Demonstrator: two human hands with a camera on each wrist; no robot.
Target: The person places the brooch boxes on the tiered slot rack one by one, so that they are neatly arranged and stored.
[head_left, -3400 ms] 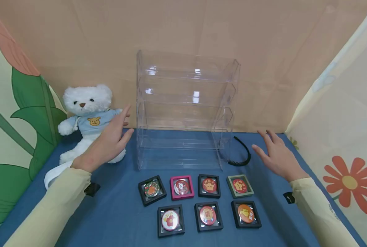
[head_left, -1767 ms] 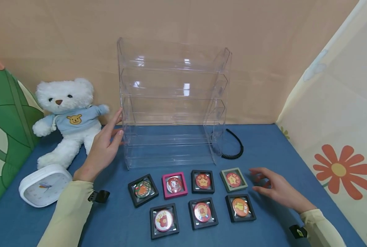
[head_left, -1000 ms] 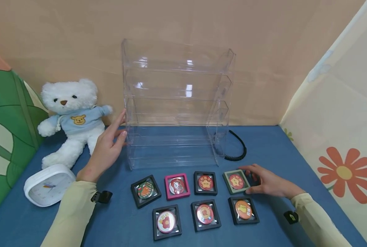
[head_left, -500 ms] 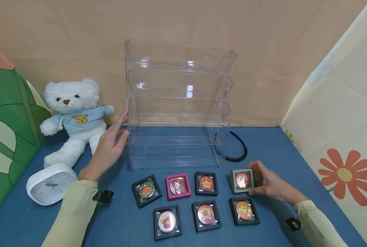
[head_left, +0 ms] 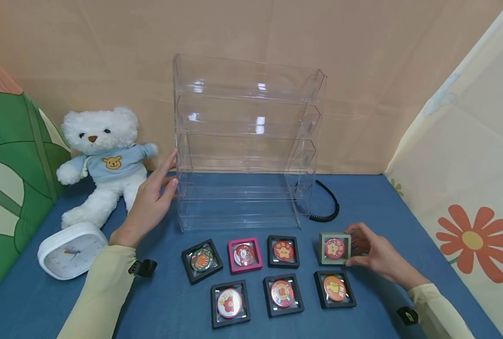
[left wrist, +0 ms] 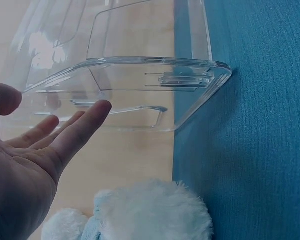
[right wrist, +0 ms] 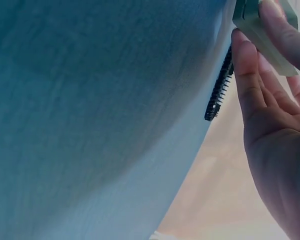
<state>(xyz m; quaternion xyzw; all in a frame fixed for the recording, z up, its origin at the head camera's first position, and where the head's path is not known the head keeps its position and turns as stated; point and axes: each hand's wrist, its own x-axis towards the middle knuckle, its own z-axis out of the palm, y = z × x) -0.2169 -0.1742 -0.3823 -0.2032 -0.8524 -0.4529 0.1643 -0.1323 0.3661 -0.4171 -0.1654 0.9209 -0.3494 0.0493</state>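
Observation:
A clear plastic tiered rack [head_left: 244,192] stands upright at the back of the blue table. My left hand [head_left: 146,203] is at its left side, fingers extended, the fingertips at or very near the side panel; in the left wrist view the rack's side edge [left wrist: 145,61] passes just beyond those fingers. My right hand [head_left: 377,256] pinches a pale green square frame [head_left: 322,249], which holds a round red badge, by its right edge. The frame is tipped up, facing the camera. In the right wrist view, thumb and fingers hold the green frame [right wrist: 262,37] on opposite faces.
A pink frame [head_left: 244,270] and several black badge frames [head_left: 283,264] lie in two rows before the rack. A white teddy bear [head_left: 100,133] sits at the left, behind a white clock [head_left: 67,259]. A black coiled cord [head_left: 332,213] lies right of the rack.
My left hand has moved right to the rack's side. My right hand has reached down to the green frame, taken hold of it and tipped it up, shifting it slightly right.

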